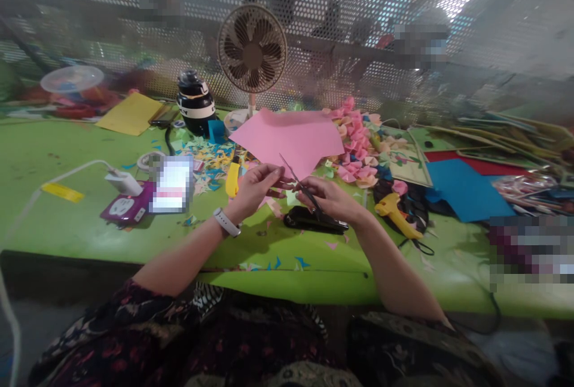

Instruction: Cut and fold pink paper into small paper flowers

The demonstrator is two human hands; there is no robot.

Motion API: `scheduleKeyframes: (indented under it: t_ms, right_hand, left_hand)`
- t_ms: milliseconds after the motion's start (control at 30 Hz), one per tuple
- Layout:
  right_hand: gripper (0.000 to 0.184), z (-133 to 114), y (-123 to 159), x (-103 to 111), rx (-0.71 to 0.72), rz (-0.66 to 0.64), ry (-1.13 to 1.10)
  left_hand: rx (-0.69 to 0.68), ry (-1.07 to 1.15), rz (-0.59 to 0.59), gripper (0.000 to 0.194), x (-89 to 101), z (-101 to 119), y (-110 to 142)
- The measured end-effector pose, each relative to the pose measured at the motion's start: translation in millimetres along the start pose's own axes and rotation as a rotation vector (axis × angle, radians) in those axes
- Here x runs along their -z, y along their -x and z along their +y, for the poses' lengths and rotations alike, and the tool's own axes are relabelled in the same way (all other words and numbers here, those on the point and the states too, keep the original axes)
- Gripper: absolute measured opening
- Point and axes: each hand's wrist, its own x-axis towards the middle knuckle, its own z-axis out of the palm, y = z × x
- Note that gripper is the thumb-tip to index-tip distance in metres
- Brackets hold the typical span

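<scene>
My right hand (326, 197) is closed around dark scissors (309, 193), whose thin blades point up and to the left. Just left of the blades, my left hand (260, 188) has its fingers drawn together; what they pinch, if anything, is too small to make out. A white band circles the left wrist. Below the right hand a black stapler (302, 219) lies on the green table (251, 243). Behind both hands spreads a large pink paper sheet (291, 136). A yellow-handled cutter (232, 179) rests to the left of my left hand.
Paper scraps (210, 162) litter the left middle, near a black jug (197, 106) and a fan (252, 52). Left lie a phone (173, 183) and a purple power box (128, 210). Folded pink paper pieces (359, 148), a yellow glue gun (397, 215) and blue paper (469, 189) occupy the right.
</scene>
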Motion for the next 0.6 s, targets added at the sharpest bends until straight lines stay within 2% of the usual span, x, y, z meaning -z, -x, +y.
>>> scheduleKeyframes:
  t_ms: [600]
  right_hand:
    - [0.044, -1.6, 0.8, 0.2, -0.030, -0.017, 0.020]
  left_hand:
    - [0.003, -0.022, 0.045, 0.042, 1.3, 1.8, -2.5]
